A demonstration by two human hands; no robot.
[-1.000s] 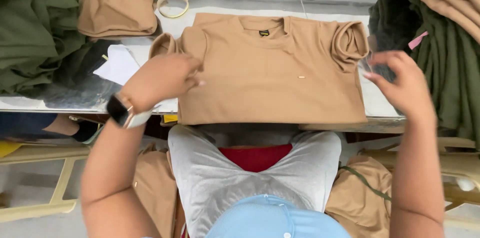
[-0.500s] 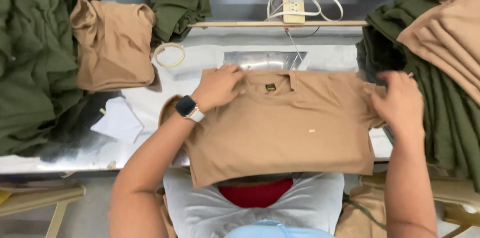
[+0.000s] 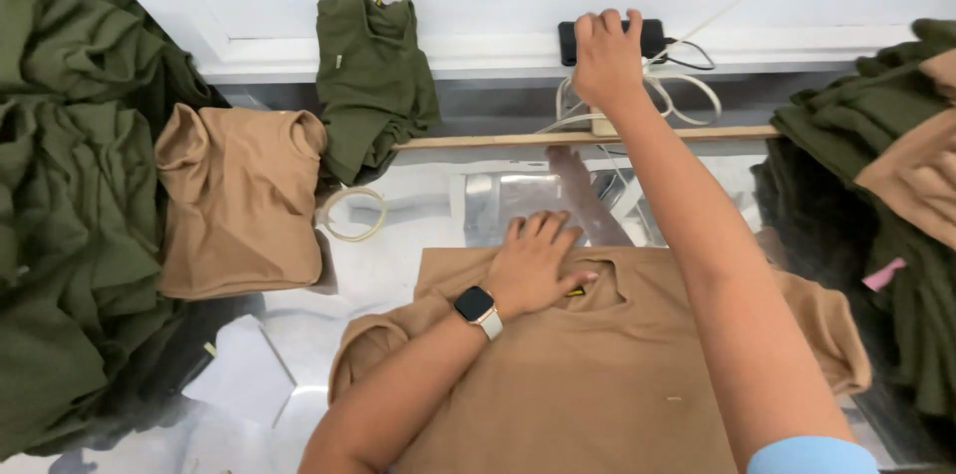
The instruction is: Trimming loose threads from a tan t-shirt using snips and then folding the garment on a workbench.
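Since half a second ago your right hand (image 3: 607, 54) has left the shirt's right edge and gone up to the back wall, while your left hand (image 3: 538, 263) has stayed pressed near the collar. Nearest you, the tan T-shirt (image 3: 597, 374) lies flat on the shiny bench (image 3: 398, 265), neck pointing away from you, and your left hand rests on it open, fingers spread, a smartwatch (image 3: 478, 308) on that wrist. Past the shirt, a roll of tape (image 3: 351, 213) sits on the bench beside a folded tan shirt (image 3: 239, 200), with a wooden stick (image 3: 588, 138) lying across farther back. At the far ledge your right hand curls over the top of a black device (image 3: 652, 36) with white cables (image 3: 677, 101) trailing from it; whether you grip it or only touch it cannot be told. You seem to be pausing the flattening to handle that device, so the next move likely needs a firm hold before lifting clear of the cables. Your forearm hides the shirt's right side, and the olive garments (image 3: 70, 235) are cut off at both edges.
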